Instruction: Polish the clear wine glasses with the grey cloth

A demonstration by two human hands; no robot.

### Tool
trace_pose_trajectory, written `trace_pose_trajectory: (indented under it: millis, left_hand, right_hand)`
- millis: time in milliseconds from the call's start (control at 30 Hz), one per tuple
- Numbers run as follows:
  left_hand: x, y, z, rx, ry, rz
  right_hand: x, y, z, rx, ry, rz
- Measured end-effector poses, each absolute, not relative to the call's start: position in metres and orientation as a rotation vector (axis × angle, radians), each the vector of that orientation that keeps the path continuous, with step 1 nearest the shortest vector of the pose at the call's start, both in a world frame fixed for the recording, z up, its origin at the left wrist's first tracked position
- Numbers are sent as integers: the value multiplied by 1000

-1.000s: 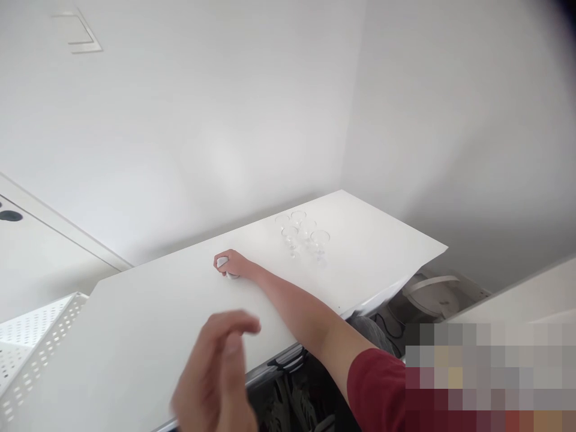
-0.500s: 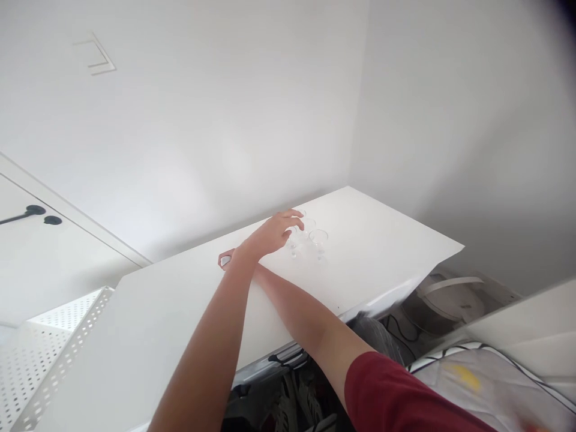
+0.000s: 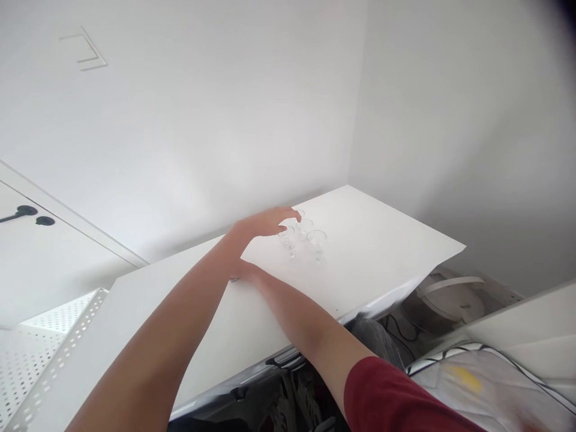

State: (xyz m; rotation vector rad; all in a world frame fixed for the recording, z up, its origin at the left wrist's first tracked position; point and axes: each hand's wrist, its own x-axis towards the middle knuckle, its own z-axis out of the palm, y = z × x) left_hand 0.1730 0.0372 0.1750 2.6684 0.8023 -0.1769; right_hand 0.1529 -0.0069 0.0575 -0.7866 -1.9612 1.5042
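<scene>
Several small clear stemmed glasses stand close together on the white tabletop [image 3: 369, 240]. Around their left side reaches my left hand [image 3: 274, 222], its thumb and fingers curved and apart. The thumb tip is by the rim of the left glass [image 3: 288, 240], and the fingertips are over the back glasses [image 3: 304, 225]. A wider glass [image 3: 317, 240] stands to the right, apart from the hand. My right arm crosses beneath the left one. My right hand [image 3: 246, 271] rests low near the tabletop, its fingers hidden behind my left forearm. A small glassy edge [image 3: 234, 279] shows beside it.
White walls [image 3: 225, 120] meet behind the table. A white perforated panel [image 3: 45, 354] stands at the left, near a door with a black handle [image 3: 27, 210]. Beneath the front edge are shoes [image 3: 288, 402]. At the right are a round bin-like object [image 3: 454, 300] and a quilted cushion [image 3: 468, 381].
My left forearm has swung lower and left, and the hand has shifted slightly left, its fingers straighter. My right hand, earlier seen curled round something whitish, has moved behind the left forearm.
</scene>
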Motion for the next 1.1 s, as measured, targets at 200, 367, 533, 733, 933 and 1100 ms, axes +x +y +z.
trace_pose_trajectory:
  millis: [200,367,533,733,933,1100]
  left_hand:
    - [184,51,176,2698,757,-317]
    - [191,54,175,2730,811,-339]
    - [193,52,170,2833,755,-266]
    - [192,50,170,2734,731,-247]
    - [190,50,168,2708,686,-204]
    - [188,50,166,2731,752,-262]
  right_hand:
    - [151,-6,52,-674,-2060,1578]
    - [153,-7,51,-680,-2089,1611]
    - [152,-7,55,-764,-2089,1625]
    - [153,-11,60,-798,-2099,1623]
    - [156,-15,66,-849,-2105,1615]
    - [154,-13,64,-837,-2110,1605]
